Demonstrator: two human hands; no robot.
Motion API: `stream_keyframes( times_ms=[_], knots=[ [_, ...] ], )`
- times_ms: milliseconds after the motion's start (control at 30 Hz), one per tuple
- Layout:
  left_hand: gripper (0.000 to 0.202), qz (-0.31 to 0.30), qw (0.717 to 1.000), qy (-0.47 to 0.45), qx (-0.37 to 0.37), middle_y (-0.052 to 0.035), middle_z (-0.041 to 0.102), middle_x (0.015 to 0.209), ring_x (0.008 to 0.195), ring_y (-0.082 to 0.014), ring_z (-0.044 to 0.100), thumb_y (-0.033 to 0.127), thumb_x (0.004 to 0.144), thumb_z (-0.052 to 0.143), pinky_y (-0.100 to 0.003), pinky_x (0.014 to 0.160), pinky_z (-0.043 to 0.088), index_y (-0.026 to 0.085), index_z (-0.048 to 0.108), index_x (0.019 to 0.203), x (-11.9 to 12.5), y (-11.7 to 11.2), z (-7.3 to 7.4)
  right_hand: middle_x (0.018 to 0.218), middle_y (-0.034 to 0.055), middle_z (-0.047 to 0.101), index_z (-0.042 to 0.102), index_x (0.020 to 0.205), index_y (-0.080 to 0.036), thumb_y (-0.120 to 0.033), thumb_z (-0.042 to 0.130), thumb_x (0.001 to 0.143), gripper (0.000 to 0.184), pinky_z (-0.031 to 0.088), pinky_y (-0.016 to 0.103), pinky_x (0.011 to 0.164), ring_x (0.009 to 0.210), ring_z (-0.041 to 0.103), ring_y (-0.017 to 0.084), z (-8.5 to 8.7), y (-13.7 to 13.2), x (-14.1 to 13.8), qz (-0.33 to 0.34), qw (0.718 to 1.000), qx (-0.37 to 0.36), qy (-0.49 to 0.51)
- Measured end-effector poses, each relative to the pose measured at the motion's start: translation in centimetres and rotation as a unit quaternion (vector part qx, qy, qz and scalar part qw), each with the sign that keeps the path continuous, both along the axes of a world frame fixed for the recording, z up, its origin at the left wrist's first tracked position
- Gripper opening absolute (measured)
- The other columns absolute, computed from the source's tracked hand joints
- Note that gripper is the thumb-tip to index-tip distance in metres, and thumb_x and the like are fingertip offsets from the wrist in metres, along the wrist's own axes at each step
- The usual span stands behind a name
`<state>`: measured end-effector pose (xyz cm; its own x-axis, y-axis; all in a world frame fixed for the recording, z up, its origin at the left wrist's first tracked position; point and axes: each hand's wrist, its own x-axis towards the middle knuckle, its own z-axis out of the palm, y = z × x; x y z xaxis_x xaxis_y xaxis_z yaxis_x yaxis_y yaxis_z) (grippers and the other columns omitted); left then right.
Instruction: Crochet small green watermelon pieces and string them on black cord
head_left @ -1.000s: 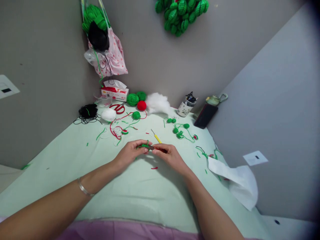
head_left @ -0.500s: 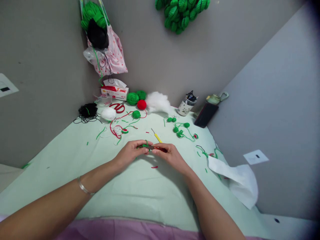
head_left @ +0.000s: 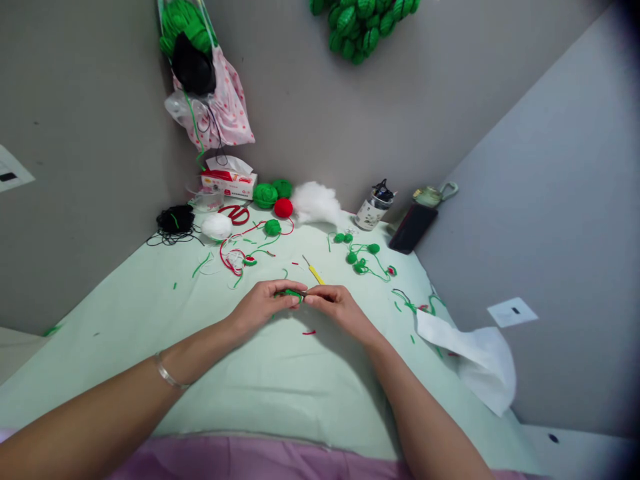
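Note:
My left hand (head_left: pixel 263 303) is closed, thumb and fingers pinching a small green yarn piece (head_left: pixel 294 293) that looks crocheted. Close against it, my right hand (head_left: pixel 337 303) is pinched on a slim tool (head_left: pixel 302 292). Only its dark metal tip shows now, at the green piece; fingers hide the rest, and its exact kind is unclear. Just beyond the left fingers a short green yarn strand (head_left: pixel 285 273) shows. A yellow-handled crochet hook (head_left: pixel 315 275) lies beyond my right hand. Below the hands is a red yarn scrap (head_left: pixel 309 333).
Beyond the hands are a red yarn ball (head_left: pixel 283 208), white stuffing (head_left: pixel 316 203), a white yarn ball (head_left: pixel 217 227), red-handled scissors (head_left: pixel 235 214) and a tissue box (head_left: pixel 230 184). Small green balls (head_left: pixel 352 257), a pen cup (head_left: pixel 370 212), a phone (head_left: pixel 413 228) and white paper (head_left: pixel 475 360) are rightward.
The tool's reddish-brown handle, visible before, is now hidden in my right hand. The green loop above the left fingers is gone, and a green strand shows just beyond them.

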<state>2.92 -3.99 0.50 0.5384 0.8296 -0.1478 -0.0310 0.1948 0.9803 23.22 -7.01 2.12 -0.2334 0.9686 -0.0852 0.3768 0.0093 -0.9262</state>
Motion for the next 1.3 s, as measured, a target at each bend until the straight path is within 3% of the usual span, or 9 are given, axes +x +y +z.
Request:
stream_keyframes(
  times_ms=[233,400,500,600,700,800,900,1100,1300],
  knots=[
    [0.04,0.0,0.999,0.01,0.036,-0.0005,0.067,0.085,0.075,-0.0152,0.061,0.034,0.078,0.072,-0.029,0.077,0.045,0.022,0.068,0.116,-0.7,0.8,0.4,0.081,0.0028,0.063,0.075,0.096,-0.018,-0.052,0.069,0.081,0.038,0.033,0.027,0.061,0.067,0.046,0.013,-0.1,0.3,1.5,0.011,0.999,-0.033,0.041],
    [0.039,0.129,0.988,-0.007,0.087,0.001,0.061,0.076,0.072,-0.0146,0.06,0.037,0.081,0.07,-0.028,0.072,0.047,0.019,0.066,0.115,-2.9,2.9,1.8,0.074,0.0007,0.058,0.074,0.094,-0.017,-0.052,0.064,0.085,0.037,0.031,0.026,0.06,0.066,0.044,0.012,0.5,0.2,2.7,0.06,0.997,-0.04,-0.004],
    [0.036,0.218,0.964,0.032,0.146,-0.0022,0.065,0.092,0.085,-0.018,0.063,0.036,0.082,0.067,-0.031,0.078,0.05,0.021,0.065,0.114,-4.2,4.2,2.1,0.071,0.0004,0.058,0.072,0.081,-0.016,-0.05,0.056,0.091,0.039,0.034,0.026,0.061,0.066,0.047,0.012,0.3,0.0,2.2,0.095,0.994,-0.024,-0.039],
    [0.03,0.27,0.897,0.151,0.317,-0.0057,0.063,0.115,0.11,-0.0245,0.058,0.03,0.082,0.068,-0.04,0.095,0.048,0.023,0.067,0.111,-4.7,4.9,1.5,0.077,0.0015,0.063,0.071,0.079,-0.017,-0.042,0.057,0.092,0.032,0.04,0.026,0.066,0.07,0.054,0.013,-0.3,-0.3,1.3,0.093,0.992,-0.004,-0.082],
    [0.013,0.205,0.833,0.226,0.462,-0.0069,0.064,0.116,0.125,-0.0274,0.05,0.024,0.086,0.063,-0.047,0.109,0.037,0.022,0.069,0.098,-4.1,4.7,0.2,0.082,0.002,0.067,0.072,0.079,-0.019,-0.033,0.061,0.091,0.022,0.042,0.025,0.07,0.074,0.059,0.014,-0.8,-0.4,0.7,0.086,0.987,0.033,-0.134],
    [0.011,0.084,0.815,0.262,0.509,-0.0078,0.065,0.113,0.129,-0.0292,0.046,0.021,0.09,0.058,-0.05,0.11,0.035,0.021,0.069,0.093,-3.0,3.9,-1.3,0.083,0.0017,0.068,0.073,0.08,-0.02,-0.028,0.061,0.091,0.018,0.042,0.025,0.072,0.077,0.06,0.014,-1.0,-0.4,0.6,0.083,0.981,0.068,-0.159],
    [0.011,0.022,0.797,0.298,0.524,-0.009,0.065,0.112,0.129,-0.0316,0.044,0.02,0.09,0.058,-0.053,0.11,0.034,0.02,0.068,0.093,-2.3,3.5,-2.6,0.084,0.0015,0.067,0.073,0.081,-0.021,-0.026,0.06,0.092,0.018,0.042,0.025,0.071,0.076,0.06,0.013,-1.0,-0.3,0.5,0.077,0.979,0.081,-0.17],
    [0.014,-0.004,0.816,0.285,0.503,-0.0078,0.065,0.102,0.126,-0.0288,0.046,0.014,0.091,0.052,-0.049,0.108,0.036,0.02,0.062,0.083,-2.2,3.7,-3.0,0.085,0.002,0.068,0.074,0.085,-0.021,-0.026,0.058,0.091,0.018,0.043,0.026,0.07,0.075,0.059,0.014,-1.2,-0.4,0.3,0.06,0.981,0.088,-0.164],
    [0.014,0.015,0.917,0.185,0.352,-0.0077,0.064,0.11,0.12,-0.0264,0.05,0.025,0.093,0.047,-0.043,0.103,0.038,0.02,0.057,0.086,-1.3,2.1,-1.3,0.088,0.0026,0.069,0.071,0.103,-0.021,-0.03,0.065,0.085,0.02,0.048,0.028,0.072,0.076,0.061,0.015,-2.3,-0.3,-0.5,-0.035,0.993,0.085,-0.078]
  ],
)
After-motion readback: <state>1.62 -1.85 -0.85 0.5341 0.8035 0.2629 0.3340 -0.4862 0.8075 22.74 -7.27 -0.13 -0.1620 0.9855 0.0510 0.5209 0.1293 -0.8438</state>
